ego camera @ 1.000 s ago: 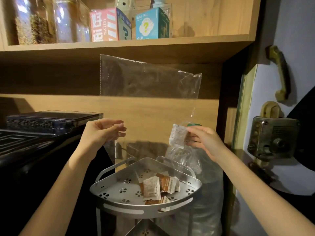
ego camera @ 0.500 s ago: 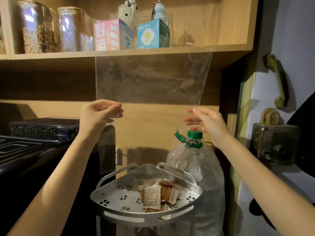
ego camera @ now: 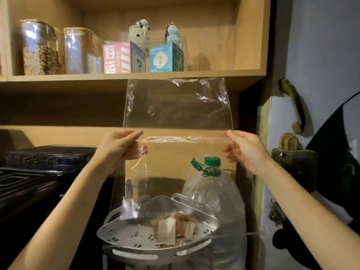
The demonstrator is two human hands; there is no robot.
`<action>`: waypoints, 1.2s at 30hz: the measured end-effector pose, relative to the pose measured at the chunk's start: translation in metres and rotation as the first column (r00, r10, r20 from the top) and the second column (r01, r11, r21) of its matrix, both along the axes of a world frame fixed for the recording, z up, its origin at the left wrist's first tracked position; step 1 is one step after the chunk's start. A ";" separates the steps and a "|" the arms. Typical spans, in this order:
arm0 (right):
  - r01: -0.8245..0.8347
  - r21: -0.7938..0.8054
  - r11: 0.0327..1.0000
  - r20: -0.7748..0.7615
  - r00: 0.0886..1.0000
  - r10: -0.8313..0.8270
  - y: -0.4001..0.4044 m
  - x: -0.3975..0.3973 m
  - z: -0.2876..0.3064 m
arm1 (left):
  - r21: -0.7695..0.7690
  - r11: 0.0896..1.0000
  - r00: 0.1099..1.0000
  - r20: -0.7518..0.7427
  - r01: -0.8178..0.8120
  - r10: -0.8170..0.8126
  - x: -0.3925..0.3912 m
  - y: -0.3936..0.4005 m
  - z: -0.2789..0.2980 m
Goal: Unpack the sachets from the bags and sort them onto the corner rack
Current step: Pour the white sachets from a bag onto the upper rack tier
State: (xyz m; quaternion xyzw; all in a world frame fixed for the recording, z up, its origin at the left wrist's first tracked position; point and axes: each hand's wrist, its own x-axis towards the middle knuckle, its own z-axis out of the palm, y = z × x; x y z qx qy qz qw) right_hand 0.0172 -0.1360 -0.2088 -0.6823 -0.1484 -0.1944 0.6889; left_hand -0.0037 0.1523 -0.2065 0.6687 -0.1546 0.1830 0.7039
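Observation:
A clear plastic bag point(ego camera: 177, 106) is stretched flat between my hands, folded across the middle, with nothing visible inside. My left hand point(ego camera: 118, 148) pinches its left side and my right hand point(ego camera: 245, 151) pinches its right side at the fold. Part of the bag hangs down in front of the grey metal corner rack point(ego camera: 124, 236) at the bottom centre. On the rack's top tier lie several white and brown sachets point(ego camera: 171, 228) in a loose pile.
A large clear water bottle with a green cap point(ego camera: 212, 166) stands right behind the rack. A wooden shelf point(ego camera: 136, 76) above carries glass jars point(ego camera: 39, 49) and two boxes point(ego camera: 124, 57). A dark stove point(ego camera: 39, 164) sits at left; a door lock point(ego camera: 292, 160) is at right.
One second ago my right hand held a white sachet; it no longer holds it. Both hands now grip the bag, shifted right and folded so a flap hangs down.

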 end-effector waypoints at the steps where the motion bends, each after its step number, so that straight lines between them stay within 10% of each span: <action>1: 0.001 0.022 1.000 -0.016 1.000 0.000 -0.002 -0.003 -0.006 | -0.039 0.999 0.999 -0.038 0.023 -0.025 -0.002 -0.003 -0.004; 13: 0.087 0.089 0.992 -0.124 0.989 -0.076 -0.029 -0.036 -0.048 | -0.222 0.961 0.950 -0.226 0.165 -0.216 -0.018 -0.019 -0.043; 19: -0.019 0.026 0.999 -0.172 0.985 0.024 -0.044 -0.055 -0.039 | 0.158 0.971 0.977 -0.146 0.179 -0.156 -0.031 -0.015 -0.040; 24: -0.011 -0.374 0.927 -0.111 0.993 -0.033 -0.058 -0.075 -0.038 | 0.616 0.729 0.954 0.161 -0.297 0.252 -0.042 -0.032 -0.038; 32: 0.192 -0.589 0.785 0.054 0.979 -0.199 -0.065 -0.086 -0.036 | 0.665 0.477 0.817 0.434 -0.575 0.379 -0.057 -0.035 -0.032; 36: 0.234 -0.766 0.599 0.130 0.969 -0.212 -0.063 -0.095 -0.025 | 0.696 0.513 0.864 0.426 -0.502 0.268 -0.063 -0.028 -0.025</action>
